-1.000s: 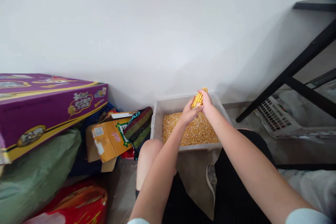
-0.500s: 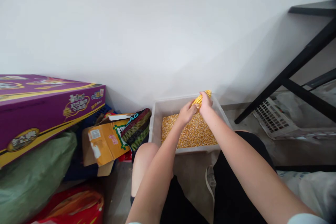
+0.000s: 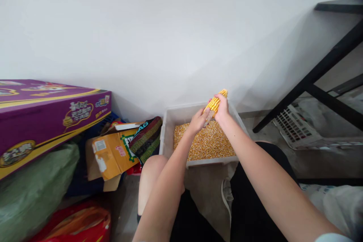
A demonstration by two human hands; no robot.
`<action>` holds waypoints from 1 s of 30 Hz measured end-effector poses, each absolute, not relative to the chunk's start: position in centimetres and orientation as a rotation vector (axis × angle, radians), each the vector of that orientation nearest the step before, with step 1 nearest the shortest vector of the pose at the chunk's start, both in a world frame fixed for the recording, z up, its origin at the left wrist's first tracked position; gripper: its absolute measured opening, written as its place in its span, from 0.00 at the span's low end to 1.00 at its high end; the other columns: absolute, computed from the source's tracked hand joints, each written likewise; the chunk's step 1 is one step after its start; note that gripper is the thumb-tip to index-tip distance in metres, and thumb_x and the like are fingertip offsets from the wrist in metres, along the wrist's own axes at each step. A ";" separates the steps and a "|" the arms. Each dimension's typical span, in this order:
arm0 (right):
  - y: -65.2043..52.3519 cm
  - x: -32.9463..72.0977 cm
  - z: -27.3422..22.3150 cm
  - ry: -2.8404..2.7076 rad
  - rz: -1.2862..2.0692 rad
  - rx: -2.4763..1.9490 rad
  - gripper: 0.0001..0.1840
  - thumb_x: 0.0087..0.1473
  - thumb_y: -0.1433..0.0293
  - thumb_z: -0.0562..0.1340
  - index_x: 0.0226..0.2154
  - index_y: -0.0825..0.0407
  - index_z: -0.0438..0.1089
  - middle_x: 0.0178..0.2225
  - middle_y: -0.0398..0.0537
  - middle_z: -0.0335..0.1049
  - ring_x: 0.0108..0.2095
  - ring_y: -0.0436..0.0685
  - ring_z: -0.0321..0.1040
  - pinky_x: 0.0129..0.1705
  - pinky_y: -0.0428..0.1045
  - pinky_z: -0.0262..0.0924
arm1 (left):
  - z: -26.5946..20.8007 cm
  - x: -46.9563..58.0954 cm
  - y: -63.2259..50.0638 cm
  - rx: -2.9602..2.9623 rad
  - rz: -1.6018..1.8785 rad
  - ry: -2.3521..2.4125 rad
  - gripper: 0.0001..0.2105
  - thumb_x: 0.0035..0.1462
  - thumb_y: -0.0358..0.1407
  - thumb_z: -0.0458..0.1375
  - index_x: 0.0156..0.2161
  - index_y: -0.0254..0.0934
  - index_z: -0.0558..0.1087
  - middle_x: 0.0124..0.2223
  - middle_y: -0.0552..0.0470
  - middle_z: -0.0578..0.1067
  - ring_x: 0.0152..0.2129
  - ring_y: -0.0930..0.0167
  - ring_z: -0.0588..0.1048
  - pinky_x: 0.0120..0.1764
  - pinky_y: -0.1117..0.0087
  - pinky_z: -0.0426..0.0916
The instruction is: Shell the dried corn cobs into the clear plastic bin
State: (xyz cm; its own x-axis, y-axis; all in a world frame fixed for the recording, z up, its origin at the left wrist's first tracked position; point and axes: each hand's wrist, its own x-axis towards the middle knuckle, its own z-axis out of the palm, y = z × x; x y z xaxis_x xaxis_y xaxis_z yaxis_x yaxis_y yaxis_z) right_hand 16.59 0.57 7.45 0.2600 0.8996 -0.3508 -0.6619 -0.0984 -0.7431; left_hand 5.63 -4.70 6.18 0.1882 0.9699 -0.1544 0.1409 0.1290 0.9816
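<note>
A yellow corn cob (image 3: 214, 104) is held slantwise between my two hands, above a white plastic bin (image 3: 167, 136). Its lower end is stripped pale, while kernels cover the rest. My left hand (image 3: 199, 120) closes round that lower end. Higher up, my right hand (image 3: 222, 107) wraps the cob from the right side, its tip poking out past the fingers. Loose corn kernels (image 3: 210, 143) form a thick layer inside the bin, which stands on the floor between my knees.
Left of the bin lie a mesh bag (image 3: 147, 140), a torn orange carton (image 3: 117, 155) and a large purple box (image 3: 53, 117). A green sack (image 3: 36, 185) and a red bag (image 3: 79, 223) are nearer. On the right, a black table leg (image 3: 283, 104) slants beside a white basket (image 3: 295, 128).
The cob has risen slightly and turned, so more of its kernels and the bare lower end show. My hands have shifted a little with it, both still gripping.
</note>
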 end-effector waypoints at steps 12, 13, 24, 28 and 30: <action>0.5 16.7 6.3 -0.318 1.489 -0.915 0.08 0.44 0.66 0.61 0.26 0.52 0.62 0.23 0.44 0.67 0.23 0.52 0.68 0.23 0.47 0.64 | 5.4 6.4 -5.7 1.254 0.969 1.092 0.25 0.51 0.52 0.57 0.49 0.38 0.68 0.27 0.54 0.71 0.13 0.79 0.65 0.14 0.79 0.59; 0.5 16.5 6.2 -0.311 1.480 -0.922 0.09 0.44 0.66 0.61 0.26 0.53 0.62 0.22 0.44 0.67 0.23 0.52 0.68 0.23 0.46 0.64 | 5.3 6.5 -5.7 1.261 0.985 1.104 0.25 0.51 0.52 0.57 0.49 0.38 0.68 0.26 0.55 0.70 0.13 0.80 0.64 0.14 0.79 0.58; 0.8 15.8 5.1 -0.245 1.442 -0.935 0.10 0.44 0.64 0.61 0.26 0.52 0.61 0.19 0.42 0.67 0.19 0.51 0.66 0.16 0.44 0.60 | 4.9 6.7 -5.6 1.253 1.048 1.178 0.23 0.47 0.47 0.61 0.45 0.35 0.70 0.23 0.58 0.67 0.11 0.82 0.59 0.14 0.79 0.56; 1.0 15.9 4.8 -0.240 1.492 -0.965 0.10 0.44 0.63 0.61 0.25 0.52 0.62 0.20 0.43 0.67 0.19 0.51 0.66 0.16 0.44 0.60 | 4.8 6.7 -5.5 1.211 0.990 1.258 0.22 0.46 0.46 0.62 0.44 0.34 0.70 0.23 0.57 0.68 0.11 0.82 0.60 0.14 0.79 0.55; 1.1 16.1 4.7 -0.215 1.508 -0.988 0.10 0.44 0.63 0.61 0.26 0.53 0.63 0.19 0.44 0.67 0.18 0.51 0.65 0.15 0.44 0.60 | 4.8 6.5 -5.4 1.189 0.907 1.254 0.25 0.45 0.45 0.63 0.47 0.34 0.69 0.26 0.54 0.70 0.12 0.81 0.62 0.15 0.78 0.55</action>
State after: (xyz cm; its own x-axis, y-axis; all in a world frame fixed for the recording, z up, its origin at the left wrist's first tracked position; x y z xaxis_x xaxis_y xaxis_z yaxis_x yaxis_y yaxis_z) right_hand 16.11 1.15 4.69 0.1251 0.8857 -0.4471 -0.7258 -0.2255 -0.6499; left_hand 6.53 -5.44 4.79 0.1372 0.9685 -0.2080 0.1051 0.1946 0.9752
